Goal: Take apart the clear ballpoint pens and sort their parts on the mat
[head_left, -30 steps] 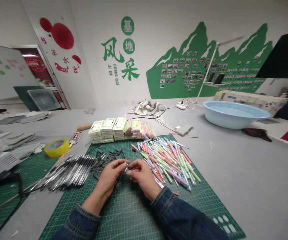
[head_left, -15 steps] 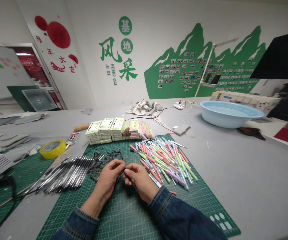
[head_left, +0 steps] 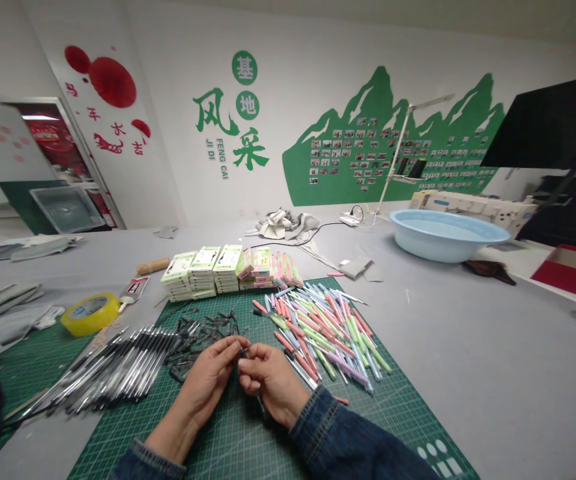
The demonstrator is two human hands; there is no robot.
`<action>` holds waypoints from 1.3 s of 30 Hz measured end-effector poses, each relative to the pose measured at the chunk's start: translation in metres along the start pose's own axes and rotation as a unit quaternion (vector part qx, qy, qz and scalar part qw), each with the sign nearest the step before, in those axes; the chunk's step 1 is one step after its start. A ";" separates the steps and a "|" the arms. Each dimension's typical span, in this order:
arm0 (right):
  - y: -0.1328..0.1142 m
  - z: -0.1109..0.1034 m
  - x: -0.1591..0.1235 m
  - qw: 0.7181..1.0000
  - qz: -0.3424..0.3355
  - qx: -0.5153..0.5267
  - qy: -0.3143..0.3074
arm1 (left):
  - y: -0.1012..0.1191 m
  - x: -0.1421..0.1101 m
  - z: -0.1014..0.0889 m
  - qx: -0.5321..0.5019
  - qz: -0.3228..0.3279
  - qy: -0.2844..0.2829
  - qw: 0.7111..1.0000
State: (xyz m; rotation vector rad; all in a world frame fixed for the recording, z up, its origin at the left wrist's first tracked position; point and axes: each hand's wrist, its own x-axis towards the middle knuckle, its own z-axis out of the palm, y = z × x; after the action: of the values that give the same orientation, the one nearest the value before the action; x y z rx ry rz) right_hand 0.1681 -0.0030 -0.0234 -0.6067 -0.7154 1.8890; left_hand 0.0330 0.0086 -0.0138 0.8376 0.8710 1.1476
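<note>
My left hand [head_left: 214,367] and my right hand [head_left: 271,380] meet fingertip to fingertip above the green cutting mat [head_left: 208,440]. Between the left thumb and forefinger is a small black pen part [head_left: 243,353], mostly covered. The right fingers are closed around a slim pen, whose faint end shows under the hand. Just beyond my left hand lies a heap of small black pen parts [head_left: 203,333]. To its left, clear pens with black ends [head_left: 128,370] lie in a row. Right of my hands spreads a pile of coloured pens [head_left: 325,327].
Stacked small boxes [head_left: 203,270] stand behind the mat. Yellow tape [head_left: 91,313], a glue tube [head_left: 133,291] and a wooden roller [head_left: 153,265] are at left. A blue basin [head_left: 448,240], a sewing machine [head_left: 483,205] and grey cloth [head_left: 288,225] sit farther back.
The view has shifted slightly, so the table sits lower in it. My fingers have moved a little, and the black part between them shows more now.
</note>
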 end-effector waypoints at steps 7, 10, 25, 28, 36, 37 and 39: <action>0.001 0.000 -0.002 0.995 0.011 -0.008 -0.102 | 0.003 -0.007 -0.003 -0.024 0.002 -0.021 0.999; 0.001 0.001 -0.002 0.993 0.014 -0.003 -0.114 | 0.002 -0.007 -0.001 -0.028 0.005 -0.015 0.999; 0.005 0.000 -0.004 0.985 0.035 -0.160 -0.055 | 0.013 -0.002 -0.008 -0.024 0.088 0.092 0.992; 0.006 0.000 -0.003 0.986 0.034 -0.148 -0.071 | 0.012 -0.004 -0.005 -0.027 0.077 0.068 0.994; 0.004 0.003 -0.004 0.986 0.029 -0.140 -0.080 | 0.017 -0.007 -0.003 -0.054 0.087 0.059 0.993; 0.005 0.003 -0.004 0.986 0.029 -0.145 -0.079 | 0.017 -0.006 -0.004 -0.057 0.096 0.066 0.991; 0.005 0.002 -0.004 0.984 0.032 -0.153 -0.082 | 0.016 -0.004 -0.006 -0.061 0.111 0.086 0.988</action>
State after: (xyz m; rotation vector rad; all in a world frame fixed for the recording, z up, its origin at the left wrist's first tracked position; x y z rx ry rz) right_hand 0.1649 -0.0090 -0.0251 -0.6758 -1.1185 1.9196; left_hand 0.0205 0.0083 -0.0012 0.7575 0.8529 1.4711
